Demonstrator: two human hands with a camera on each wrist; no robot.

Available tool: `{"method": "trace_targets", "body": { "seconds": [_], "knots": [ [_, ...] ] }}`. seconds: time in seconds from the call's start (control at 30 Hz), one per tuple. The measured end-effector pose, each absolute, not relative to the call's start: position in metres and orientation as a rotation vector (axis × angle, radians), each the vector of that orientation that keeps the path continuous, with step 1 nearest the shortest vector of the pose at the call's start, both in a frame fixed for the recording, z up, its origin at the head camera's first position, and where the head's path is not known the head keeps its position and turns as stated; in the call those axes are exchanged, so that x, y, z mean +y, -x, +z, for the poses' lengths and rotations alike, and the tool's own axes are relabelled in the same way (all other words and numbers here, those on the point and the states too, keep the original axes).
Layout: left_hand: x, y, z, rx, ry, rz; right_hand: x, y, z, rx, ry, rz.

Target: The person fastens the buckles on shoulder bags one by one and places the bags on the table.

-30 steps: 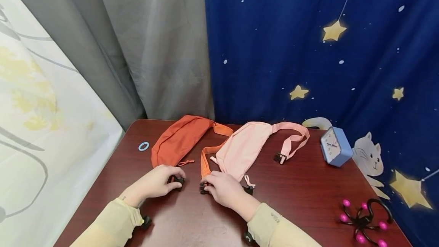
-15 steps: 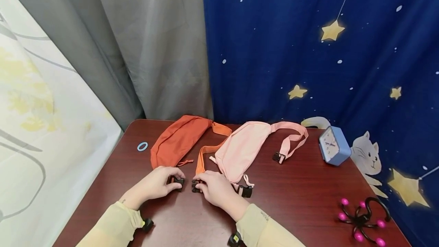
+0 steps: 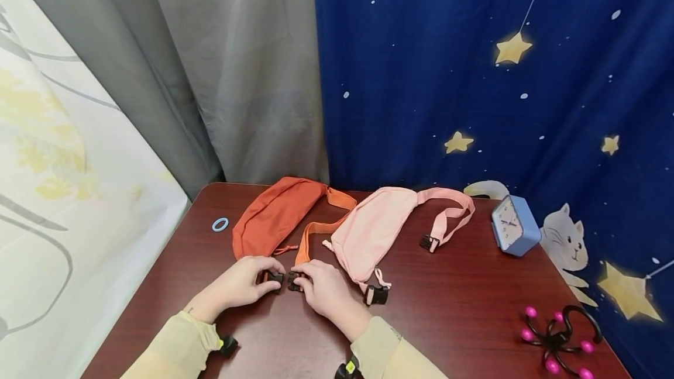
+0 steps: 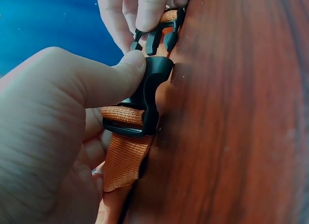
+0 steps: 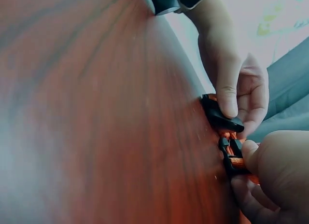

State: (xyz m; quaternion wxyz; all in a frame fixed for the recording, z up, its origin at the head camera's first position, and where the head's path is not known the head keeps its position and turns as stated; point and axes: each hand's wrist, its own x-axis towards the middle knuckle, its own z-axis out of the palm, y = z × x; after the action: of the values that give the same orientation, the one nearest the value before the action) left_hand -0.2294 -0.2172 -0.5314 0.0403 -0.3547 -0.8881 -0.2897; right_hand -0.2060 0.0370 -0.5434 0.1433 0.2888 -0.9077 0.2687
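An orange-red waist bag [image 3: 279,215] lies at the back left of the table, its orange strap [image 3: 323,228] running forward to the hands. My left hand [image 3: 242,281] pinches the black socket half of its buckle [image 4: 157,79] between thumb and fingers. Facing it, my right hand [image 3: 327,290] grips the pronged half [image 4: 153,39]. The prongs point at the socket's mouth, very close to it; I cannot tell whether they touch. To the right of the orange bag lies a pink waist bag [image 3: 374,230], its black buckle halves apart.
A light blue ring [image 3: 220,224] lies at the left. A blue clock [image 3: 516,225] stands at the back right, and a black massager with pink tips [image 3: 557,341] lies at the front right. Curtains hang behind the table [image 3: 447,309].
My right hand has moved left with the pronged buckle half, closing the gap to the socket half. My left hand has stayed nearly still. The pink bag's near buckle has come into full view.
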Motion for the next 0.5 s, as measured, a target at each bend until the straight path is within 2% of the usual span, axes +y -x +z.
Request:
{"method": "trace_targets", "body": {
  "seconds": [0.5],
  "knots": [
    [-0.2174,0.2289,-0.5323,-2.675,1.095,-0.901,0.03,0.2022,-0.5485,-2.587,-0.793,0.891]
  ]
}}
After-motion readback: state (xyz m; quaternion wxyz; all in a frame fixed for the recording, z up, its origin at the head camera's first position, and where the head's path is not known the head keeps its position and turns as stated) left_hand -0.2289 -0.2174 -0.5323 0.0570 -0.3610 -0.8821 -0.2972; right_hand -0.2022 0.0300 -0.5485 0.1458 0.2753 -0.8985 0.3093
